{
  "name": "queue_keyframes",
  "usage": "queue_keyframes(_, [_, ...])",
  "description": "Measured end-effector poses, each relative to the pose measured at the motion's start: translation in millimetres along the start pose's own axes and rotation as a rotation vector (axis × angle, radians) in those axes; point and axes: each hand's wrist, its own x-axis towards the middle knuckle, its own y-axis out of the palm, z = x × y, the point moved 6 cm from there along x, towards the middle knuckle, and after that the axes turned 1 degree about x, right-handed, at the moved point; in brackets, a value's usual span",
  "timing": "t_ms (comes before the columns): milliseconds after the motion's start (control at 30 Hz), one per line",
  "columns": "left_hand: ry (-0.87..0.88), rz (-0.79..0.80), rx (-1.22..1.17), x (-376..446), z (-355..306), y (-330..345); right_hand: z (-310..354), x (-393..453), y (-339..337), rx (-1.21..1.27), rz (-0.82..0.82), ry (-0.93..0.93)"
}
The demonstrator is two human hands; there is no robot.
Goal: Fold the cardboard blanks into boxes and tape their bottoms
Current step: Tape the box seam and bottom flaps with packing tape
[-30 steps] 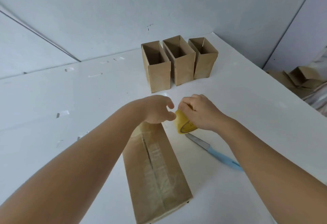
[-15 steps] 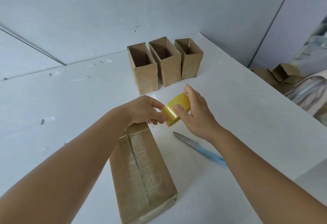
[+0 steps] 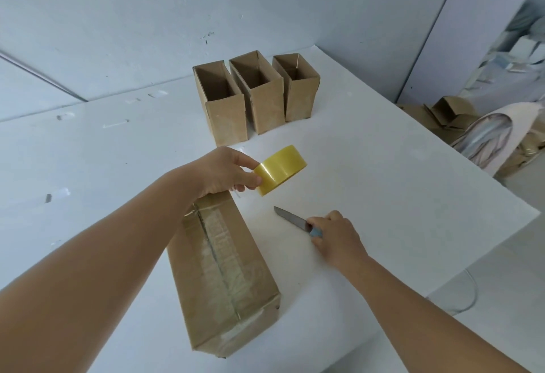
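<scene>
On the white table (image 3: 383, 151) a taped box (image 3: 224, 278) lies lengthwise, pointing away. Left hand (image 3: 218, 172) pinches the tape roll (image 3: 280, 170) above it; right hand (image 3: 336, 237) fingers curl on the knife (image 3: 292, 219).

I counted four boxes (image 3: 224, 281), three upright and one lying down, one tape roll (image 3: 280, 170), one knife (image 3: 292, 219).

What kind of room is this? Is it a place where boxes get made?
Probably a small packing workroom. Three open boxes stand in a row on a white table, the left hand holds a tape roll, and more cardboard is piled off to the right.
</scene>
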Motion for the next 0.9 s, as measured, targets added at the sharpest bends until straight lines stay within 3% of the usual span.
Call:
queue_keyframes(133, [0.009, -0.021, -0.021, -1.0, -1.2, -0.6, 2.9, -0.5, -2.7, -0.048, -0.039, -0.037])
queue_keyframes(500, [0.038, -0.071, -0.01, -5.3, -6.1, -1.0, 55.3, -73.1, -94.5, 0.268, -0.199, -0.276])
queue_keyframes(667, [0.066, -0.086, -0.007, -6.3, -7.8, -1.6, 92.2, -85.8, -115.5, -0.036, -0.279, -0.387])
queue_keyframes(900, [0.081, -0.065, -0.055, -7.6, -7.9, -1.6, 124.4, -86.0, -116.6, -0.328, -0.197, -0.353])
